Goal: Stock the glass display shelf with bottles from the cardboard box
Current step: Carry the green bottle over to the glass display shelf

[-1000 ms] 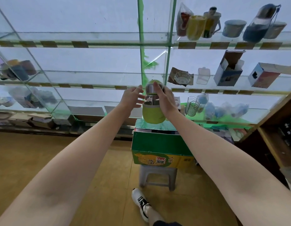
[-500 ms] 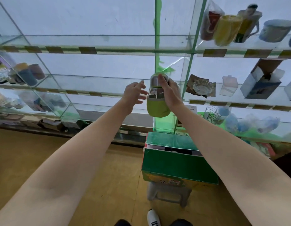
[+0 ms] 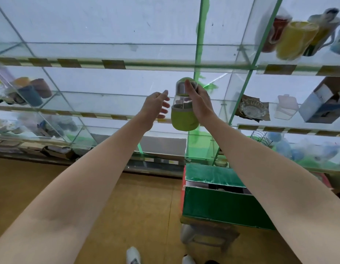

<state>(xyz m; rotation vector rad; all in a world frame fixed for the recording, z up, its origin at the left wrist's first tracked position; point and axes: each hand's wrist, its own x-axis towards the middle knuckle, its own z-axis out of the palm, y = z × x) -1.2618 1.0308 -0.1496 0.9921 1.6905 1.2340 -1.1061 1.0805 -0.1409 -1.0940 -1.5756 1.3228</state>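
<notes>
Bottle held up before the glass shelf

The left hand (image 3: 154, 106) hovers with fingers loosely spread, just beside the green bottle (image 3: 184, 111); the right hand (image 3: 198, 102) grips it upright in the air, before the glass shelf (image 3: 115, 64). The cardboard box (image 3: 222, 210) sits below, lower right.

Both forearms (image 3: 74, 197) are bare, no sleeves showing; white shoes (image 3: 134, 256), perhaps sneakers, with dark markings on the feet.

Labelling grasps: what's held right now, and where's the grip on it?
The right hand holds the bottle, with the grip on its upper half: fingers round the clear middle and a fingertip up by the cap. The left hand is open beside it, holding nothing.
</notes>
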